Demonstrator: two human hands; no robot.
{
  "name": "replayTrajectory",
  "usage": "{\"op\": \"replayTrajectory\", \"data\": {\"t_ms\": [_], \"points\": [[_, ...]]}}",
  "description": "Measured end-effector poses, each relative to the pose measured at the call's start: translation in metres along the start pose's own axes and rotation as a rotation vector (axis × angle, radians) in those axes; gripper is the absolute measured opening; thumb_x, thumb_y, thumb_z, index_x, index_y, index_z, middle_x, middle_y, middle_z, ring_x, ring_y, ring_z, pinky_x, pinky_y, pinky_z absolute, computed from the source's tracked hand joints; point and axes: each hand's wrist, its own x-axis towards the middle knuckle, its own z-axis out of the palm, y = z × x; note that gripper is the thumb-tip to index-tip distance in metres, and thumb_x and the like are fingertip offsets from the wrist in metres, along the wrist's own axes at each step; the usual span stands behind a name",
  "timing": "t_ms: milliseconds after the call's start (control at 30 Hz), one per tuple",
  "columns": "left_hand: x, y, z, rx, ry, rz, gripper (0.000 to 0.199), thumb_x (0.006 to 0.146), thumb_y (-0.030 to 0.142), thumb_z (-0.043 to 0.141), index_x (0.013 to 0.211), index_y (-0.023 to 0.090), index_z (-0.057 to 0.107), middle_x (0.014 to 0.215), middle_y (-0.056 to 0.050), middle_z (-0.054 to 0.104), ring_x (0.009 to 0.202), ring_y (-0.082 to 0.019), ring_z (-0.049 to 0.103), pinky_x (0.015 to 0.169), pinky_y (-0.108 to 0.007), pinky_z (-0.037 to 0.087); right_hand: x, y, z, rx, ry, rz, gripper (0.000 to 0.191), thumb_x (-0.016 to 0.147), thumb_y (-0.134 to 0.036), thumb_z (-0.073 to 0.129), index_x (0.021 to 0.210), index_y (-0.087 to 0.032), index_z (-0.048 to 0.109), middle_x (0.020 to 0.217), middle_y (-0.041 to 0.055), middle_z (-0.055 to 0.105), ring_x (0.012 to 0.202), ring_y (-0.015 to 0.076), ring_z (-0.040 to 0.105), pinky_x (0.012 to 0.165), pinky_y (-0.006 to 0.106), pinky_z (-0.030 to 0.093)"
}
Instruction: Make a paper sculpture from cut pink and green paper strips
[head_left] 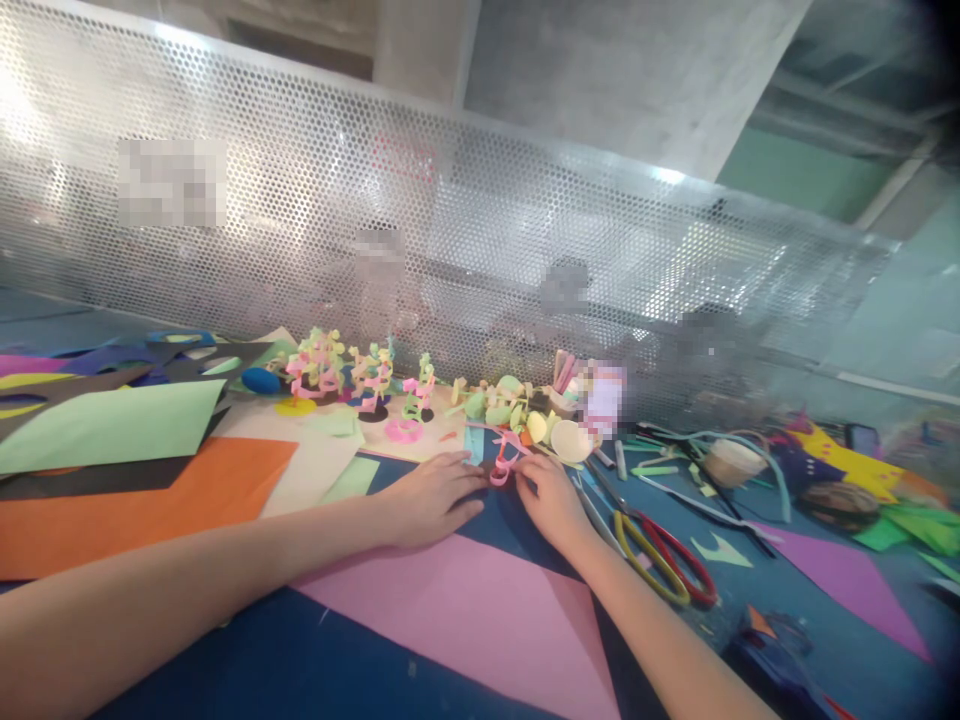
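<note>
Near the middle of the blue table, a small curled pink paper piece stands between my hands. My left hand lies palm down with its fingers spread, their tips close to the dark base of the pink piece. My right hand has its thumb and fingers bent together at the piece's right side, touching a pink strip. A large pink sheet lies flat just in front of both hands. Behind them stand several small curled paper figures in pink, green and yellow.
Orange paper and light green paper overlap at the left. Scissors with yellow and red handles lie right of my right hand. Further right are a purple sheet and a paper cup. A perforated metal panel runs behind.
</note>
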Motion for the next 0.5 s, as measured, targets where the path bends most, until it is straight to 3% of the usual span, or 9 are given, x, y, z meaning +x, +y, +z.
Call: {"op": "replayTrajectory", "data": {"t_ms": [167,500], "points": [[0.0001,0.0001,-0.0004,0.003,0.003,-0.003,0.041,0.093,0.037,0.032,0.126,0.021,0.049,0.127,-0.007,0.055,0.119,-0.022,0.045,0.106,-0.041,0.026,-0.0012,0.0026,0.0020,-0.003,0.037,0.036,0.024,0.078,-0.009,0.046,0.091,-0.020,0.063,0.091,0.0065,0.064,0.091,0.0229,0.055,0.083,0.039,0.044],[-0.0007,0.0012,-0.0009,0.022,0.006,-0.027,0.042,0.092,0.038,0.033,0.128,0.020,0.047,0.126,-0.009,0.054,0.121,-0.024,0.042,0.105,-0.042,0.029,-0.0006,-0.0003,-0.0014,0.000,0.023,0.037,0.019,0.074,-0.010,0.049,0.080,-0.021,0.063,0.084,0.0039,0.064,0.086,0.0219,0.055,0.081,0.036,0.044]]}}
